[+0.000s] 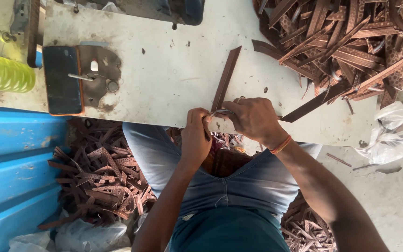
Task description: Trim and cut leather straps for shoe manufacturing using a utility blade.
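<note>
A long brown leather strip (226, 77) lies on the worn white table (164, 79), running from its middle down to the front edge. My left hand (195, 135) pinches the strip's near end at the table edge. My right hand (253, 117), with an orange band on the wrist, is closed around a small metal tool (221, 112) that touches the same end of the strip. Whether the tool is scissors or a blade is hidden by my fingers. A second dark strip (311, 103) sticks out to the right from under my right hand.
A big heap of brown strips (350, 42) fills the table's far right. A dark phone (61, 80) and a sewing machine plate (100, 74) sit at the left, beside a yellow-green thread cone (3, 72). Cut strips (101, 179) litter the floor by a blue panel (15, 168). White plastic bag (390, 133).
</note>
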